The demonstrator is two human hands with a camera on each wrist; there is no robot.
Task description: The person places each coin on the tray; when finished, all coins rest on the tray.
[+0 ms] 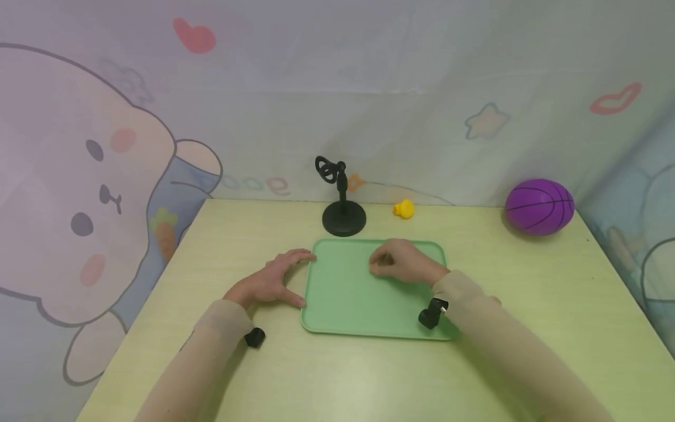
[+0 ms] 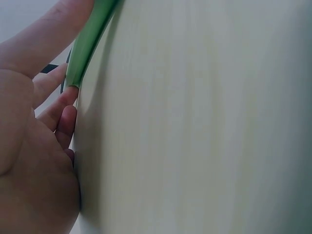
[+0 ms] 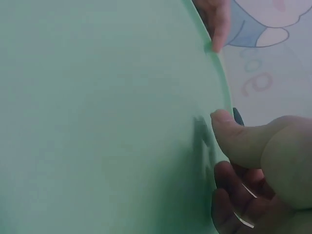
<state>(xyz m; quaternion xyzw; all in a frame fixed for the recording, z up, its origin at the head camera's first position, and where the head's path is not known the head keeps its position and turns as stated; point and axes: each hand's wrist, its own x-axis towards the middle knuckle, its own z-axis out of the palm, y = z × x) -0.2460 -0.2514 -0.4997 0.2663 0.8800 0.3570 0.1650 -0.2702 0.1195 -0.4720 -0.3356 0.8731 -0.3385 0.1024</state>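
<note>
A light-green tray (image 1: 343, 293) lies flat on the table. My left hand (image 1: 271, 281) is at its left side, thumb and fingers spread apart, touching the rim; the left wrist view shows fingertips against the tray's green edge (image 2: 90, 44). Over the tray's upper right part is my right hand (image 1: 403, 261), with loosely bent fingers and the thumb turned toward them. In the right wrist view the thumb (image 3: 239, 139) stands apart from the visible curled fingers, and I see nothing held there. Whether the right fingertips touch the tray is unclear.
Behind the tray stands a black round-based stand (image 1: 344, 218) with a ring-shaped holder. A small yellow toy (image 1: 404, 209) lies to its right. At the back right corner sits a purple ball (image 1: 540, 207). A printed cloth (image 1: 369, 117) hangs behind the pale wooden table (image 1: 337, 381).
</note>
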